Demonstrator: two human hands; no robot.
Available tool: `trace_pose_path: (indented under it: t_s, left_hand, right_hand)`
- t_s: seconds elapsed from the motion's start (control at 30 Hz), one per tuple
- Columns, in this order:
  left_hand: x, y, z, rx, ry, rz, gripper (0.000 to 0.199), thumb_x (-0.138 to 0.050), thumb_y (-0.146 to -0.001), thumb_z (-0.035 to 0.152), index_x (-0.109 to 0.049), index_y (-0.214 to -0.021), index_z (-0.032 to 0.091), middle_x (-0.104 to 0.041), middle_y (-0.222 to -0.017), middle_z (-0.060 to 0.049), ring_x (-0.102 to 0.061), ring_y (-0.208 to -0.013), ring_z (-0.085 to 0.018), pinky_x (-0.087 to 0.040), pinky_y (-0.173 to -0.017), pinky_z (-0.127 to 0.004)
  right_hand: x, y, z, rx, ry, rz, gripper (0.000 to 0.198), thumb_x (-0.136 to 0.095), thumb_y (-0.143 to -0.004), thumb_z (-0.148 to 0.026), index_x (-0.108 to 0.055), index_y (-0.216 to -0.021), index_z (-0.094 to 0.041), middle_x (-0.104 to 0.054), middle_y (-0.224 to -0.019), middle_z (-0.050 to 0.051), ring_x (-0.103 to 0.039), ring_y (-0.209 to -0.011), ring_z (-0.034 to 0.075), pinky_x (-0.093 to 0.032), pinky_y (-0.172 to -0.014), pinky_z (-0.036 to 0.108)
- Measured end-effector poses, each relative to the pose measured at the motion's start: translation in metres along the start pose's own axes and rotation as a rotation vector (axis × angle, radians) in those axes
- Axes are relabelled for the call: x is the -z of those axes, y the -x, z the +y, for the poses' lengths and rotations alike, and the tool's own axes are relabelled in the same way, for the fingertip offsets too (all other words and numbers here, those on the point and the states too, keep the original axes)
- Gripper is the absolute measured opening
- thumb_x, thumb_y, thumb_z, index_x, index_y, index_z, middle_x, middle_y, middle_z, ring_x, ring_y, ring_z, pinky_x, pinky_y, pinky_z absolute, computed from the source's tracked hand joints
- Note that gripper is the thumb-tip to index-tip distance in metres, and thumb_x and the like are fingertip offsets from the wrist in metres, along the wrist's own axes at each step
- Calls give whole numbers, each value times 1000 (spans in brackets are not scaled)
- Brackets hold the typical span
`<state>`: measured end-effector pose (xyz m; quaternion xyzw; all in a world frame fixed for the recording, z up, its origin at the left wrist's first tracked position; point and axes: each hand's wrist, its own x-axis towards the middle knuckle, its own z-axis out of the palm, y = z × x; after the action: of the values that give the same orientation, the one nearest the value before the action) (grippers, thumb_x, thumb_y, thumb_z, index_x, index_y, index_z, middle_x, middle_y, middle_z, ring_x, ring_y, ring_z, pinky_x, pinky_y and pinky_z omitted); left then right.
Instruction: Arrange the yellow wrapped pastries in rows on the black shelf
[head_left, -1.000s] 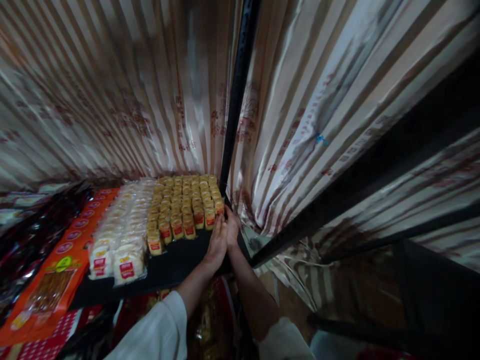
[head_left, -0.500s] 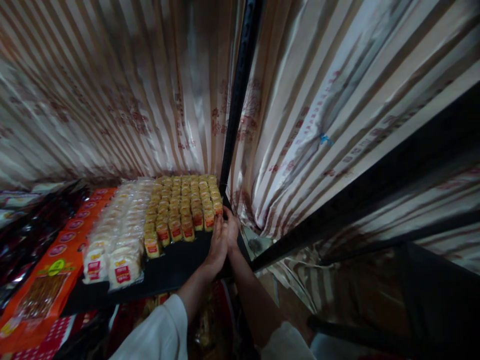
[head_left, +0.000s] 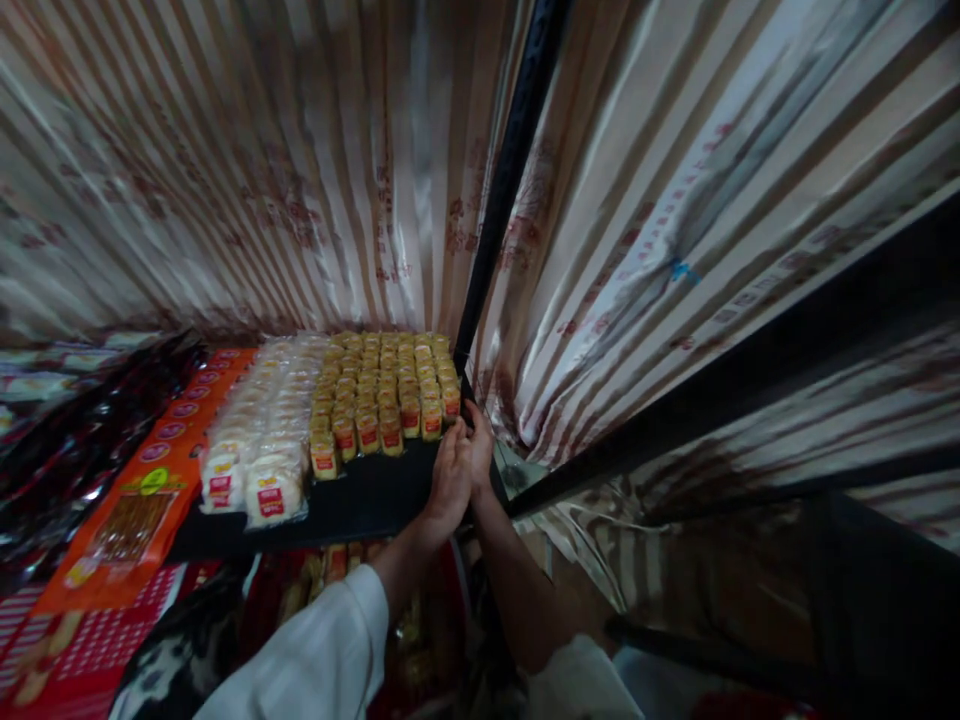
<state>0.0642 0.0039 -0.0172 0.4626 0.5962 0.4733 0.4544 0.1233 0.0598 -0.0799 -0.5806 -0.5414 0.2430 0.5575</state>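
My left hand and my right hand are side by side at the front right corner of a black shelf, their inner edges touching. Fingers on both are stretched out and point away from me. Just beyond the fingertips stands the rightmost row of small yellow wrapped snack packs with red labels. The left fingertips are close to the front pack of that row; I cannot tell whether they touch it. No held item shows in either hand.
Left of the yellow packs lie rows of white packs in clear wrap, an orange snack bag and dark shiny packages. A black upright post stands at the shelf's corner before striped curtains. More packages sit below.
The view has shifted, so shelf and packs appear farther right and slightly higher. Both hands stay together at the shelf corner, now a little in front of the rightmost row.
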Motion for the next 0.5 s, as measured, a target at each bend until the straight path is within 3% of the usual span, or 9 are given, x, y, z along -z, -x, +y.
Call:
trace_pose_path:
  t_s: [0.13,0.27,0.4,0.5]
  left_hand:
    - [18,35,-8,-34,-43,2,40,-34,-89,34,-53,-119,18,-57,-124,-7,-51,-115,-16,-36,-104,-31]
    - [49,87,-24,-119,-56,-41,37,-38,-87,32,-53,-119,20,-57,-123,-7,-50,-115,-17,-37,-102,-33]
    - [84,139,-49,-38,-38,-73,36,-40,-86,31,-53,-117,21,-56,-124,-7,-49,-116,-18,-37,-103,-35]
    - [109,160,-79,55,-24,-59,38,-43,-84,31,-53,-118,19,-55,-127,-8,-49,-118,-18,-36,-104,-34]
  right_hand:
    - [7,33,-18,2,42,3,38,-41,-82,-29,-55,-116,-16,-60,-114,9,-54,-104,20,-41,-94,38]
    - [17,90,-38,4,37,-89,36,-38,-86,-31,-56,-114,-18,-61,-112,9,-56,-101,19,-43,-91,37]
    - [21,155,-43,-69,-36,-226,35,-38,-84,-28,-59,-111,-20,-63,-110,7,-58,-98,19,-44,-90,38]
    - [11,196,-38,-122,-2,-374,36,-41,-78,-21,-61,-108,-19,-64,-109,8,-57,-103,21,-43,-94,39]
